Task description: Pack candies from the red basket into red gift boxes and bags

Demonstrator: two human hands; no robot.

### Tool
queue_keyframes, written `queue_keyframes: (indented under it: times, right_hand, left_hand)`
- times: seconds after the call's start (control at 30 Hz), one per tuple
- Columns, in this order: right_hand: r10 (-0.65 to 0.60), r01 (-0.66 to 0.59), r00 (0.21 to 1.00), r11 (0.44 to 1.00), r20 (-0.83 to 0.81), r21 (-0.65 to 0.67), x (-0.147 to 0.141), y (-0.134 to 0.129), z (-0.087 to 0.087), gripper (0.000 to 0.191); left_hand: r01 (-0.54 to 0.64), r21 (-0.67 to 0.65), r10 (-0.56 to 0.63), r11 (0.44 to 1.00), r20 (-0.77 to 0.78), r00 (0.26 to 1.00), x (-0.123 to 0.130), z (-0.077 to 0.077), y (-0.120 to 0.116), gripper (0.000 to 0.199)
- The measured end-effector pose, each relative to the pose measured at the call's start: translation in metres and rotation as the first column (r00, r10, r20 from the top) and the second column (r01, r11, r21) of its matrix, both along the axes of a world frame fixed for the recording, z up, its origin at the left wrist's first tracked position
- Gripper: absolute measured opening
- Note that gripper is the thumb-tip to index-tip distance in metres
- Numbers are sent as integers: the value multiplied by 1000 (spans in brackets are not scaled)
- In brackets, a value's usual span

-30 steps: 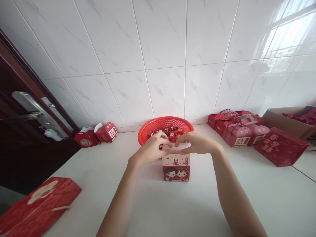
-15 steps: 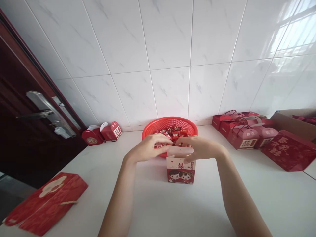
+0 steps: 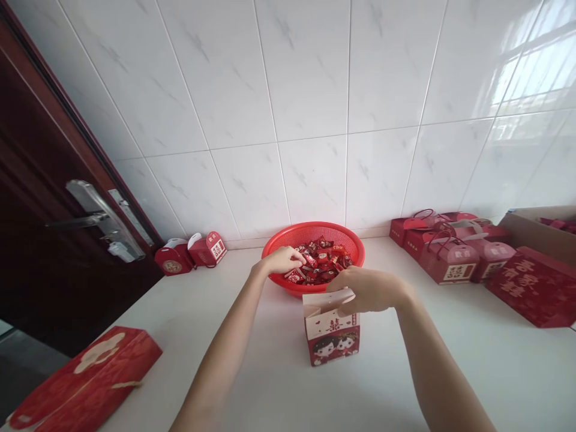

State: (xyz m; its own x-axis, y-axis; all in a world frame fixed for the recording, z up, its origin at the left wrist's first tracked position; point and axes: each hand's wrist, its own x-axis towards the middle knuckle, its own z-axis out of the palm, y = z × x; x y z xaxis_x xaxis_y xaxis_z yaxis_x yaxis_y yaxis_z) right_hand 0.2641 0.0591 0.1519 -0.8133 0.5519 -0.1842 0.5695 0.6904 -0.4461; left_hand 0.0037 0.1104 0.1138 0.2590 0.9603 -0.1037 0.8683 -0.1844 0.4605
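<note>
My left hand (image 3: 284,259) reaches over the left side of a red plastic basket (image 3: 269,246). Its fingers are bent and drawn together at the wrapped candies (image 3: 321,257), and whether one is pinched between them is hidden. In front of the basket, a red and white candy box (image 3: 333,345) with two cartoon figures stands upright on the table, its top flaps raised. My right hand (image 3: 371,289) grips the upper right side of this box, thumb at the front and fingers behind.
Finished-looking red gift boxes (image 3: 450,258) crowd the right, beside a cardboard box (image 3: 524,225). Two small red boxes (image 3: 207,249) sit by the wall at left. A flat red box (image 3: 87,384) lies at the left table edge, near a dark door (image 3: 58,252).
My left hand has left the box's top and moved forward into the basket. The box has shifted slightly nearer and turned a little, with my right hand on it.
</note>
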Motion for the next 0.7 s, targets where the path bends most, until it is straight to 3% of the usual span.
queue_keyframes:
  times: [0.17,0.27,0.5,0.6,0.7]
  right_hand:
    - [-48,48,999,999,3,11,6,2,-1,47]
    - [-67,67,998,998,-10,-16,10,1,2,59]
    - [-114,113,992,993,-51,-21,19,-1,8,62]
    - [-139,138,989,990,-59,-19,25,0,9,65]
    - [-162,160,984,987,-77,-30,32,2,9,66]
  left_hand:
    - [-21,-104,5,994,-149,989,0,-18,33,28]
    - [-32,-131,3,991,-219,976,-1,-25,43,53]
    - [-7,-132,-39,991,-341,939,4,-28,42,86]
    - [-19,-109,-25,994,-391,920,9,-29,41,83]
    - [-56,-78,19,995,-416,909,10,-29,42,64]
